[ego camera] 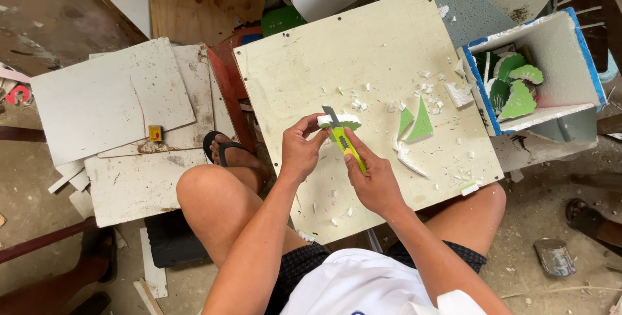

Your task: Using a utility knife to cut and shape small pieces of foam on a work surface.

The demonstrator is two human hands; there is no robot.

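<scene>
Two hands at work over a cream board [382,49] resting across the knees. Left hand [299,150] pinches a small white foam piece with a green face [342,122] between thumb and fingertips, held just above the board's middle. Right hand [372,182] is wrapped closed around a yellow-green snap-off knife [345,141], blade tip up against the piece. Judged handling: the piece looks very light and stiff but crumbly — white crumbs [424,88] scattered on the board suggest it sheds and snaps easily, so a firm squeeze would likely dent it. Best hold seems to be by the edges, fingers kept clear of the blade's line. Green triangular offcuts [414,122] lie just right of the hands; more green-faced shapes [515,85] sit in a white box with blue edges [583,36] at the board's right — well apart from the cut.
</scene>
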